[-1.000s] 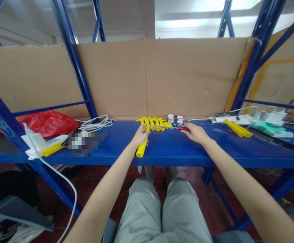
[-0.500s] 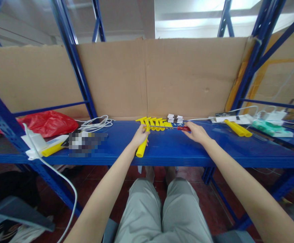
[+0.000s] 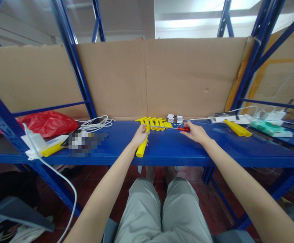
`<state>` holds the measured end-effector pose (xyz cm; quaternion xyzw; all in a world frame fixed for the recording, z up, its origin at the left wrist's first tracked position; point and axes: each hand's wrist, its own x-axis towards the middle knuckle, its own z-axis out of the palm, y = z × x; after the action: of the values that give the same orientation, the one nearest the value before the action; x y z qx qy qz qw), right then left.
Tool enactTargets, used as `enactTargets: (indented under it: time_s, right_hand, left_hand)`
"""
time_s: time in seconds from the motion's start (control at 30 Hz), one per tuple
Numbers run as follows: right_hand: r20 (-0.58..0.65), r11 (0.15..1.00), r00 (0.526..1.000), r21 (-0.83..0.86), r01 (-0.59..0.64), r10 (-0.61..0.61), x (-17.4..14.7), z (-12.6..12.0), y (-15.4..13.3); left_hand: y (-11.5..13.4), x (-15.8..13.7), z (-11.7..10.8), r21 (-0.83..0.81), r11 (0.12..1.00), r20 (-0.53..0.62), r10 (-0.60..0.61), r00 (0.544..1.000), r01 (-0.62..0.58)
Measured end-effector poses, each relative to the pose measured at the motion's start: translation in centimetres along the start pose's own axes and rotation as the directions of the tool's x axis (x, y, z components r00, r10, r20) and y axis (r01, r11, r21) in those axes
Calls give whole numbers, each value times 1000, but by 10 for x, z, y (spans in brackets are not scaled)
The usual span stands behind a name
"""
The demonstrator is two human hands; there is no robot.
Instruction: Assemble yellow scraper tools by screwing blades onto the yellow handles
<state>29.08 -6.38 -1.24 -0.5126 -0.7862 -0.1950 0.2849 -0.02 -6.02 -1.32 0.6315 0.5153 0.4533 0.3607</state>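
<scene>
My left hand [image 3: 141,134] is closed around a yellow tube-shaped handle [image 3: 141,150], whose open end points toward me. A screwdriver [image 3: 183,129] with a red handle lies level in my right hand [image 3: 196,132], its fingers closed on the rear of the handle. Its thin shaft runs left to the upper part of the yellow handle, by my left fingers; the exact contact at the tip is too small to make out. Just behind stand several yellow T-shaped pieces [image 3: 157,124] in a row, with a stack of small white-and-black parts [image 3: 175,118] to their right.
The blue shelf top [image 3: 177,148] ends in a front edge above my knees. Two yellow tubes [image 3: 238,128] and a green packet [image 3: 272,128] lie at right. Coiled white cable [image 3: 96,124], a red plastic bag [image 3: 48,124] and a white power strip [image 3: 37,143] are at left. Cardboard [image 3: 162,77] stands behind.
The right fingers have shifted slightly on the screwdriver's handle. The left hand and the yellow handle stay in place.
</scene>
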Motion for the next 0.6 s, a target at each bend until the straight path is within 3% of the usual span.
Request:
enactTargets:
  time_s: [0.6]
  right_hand:
    - [-25, 999, 999, -36, 19, -20, -2, -3, -2]
  left_hand:
    - [-3, 3, 0, -5, 1000, 3, -8, 1000, 8]
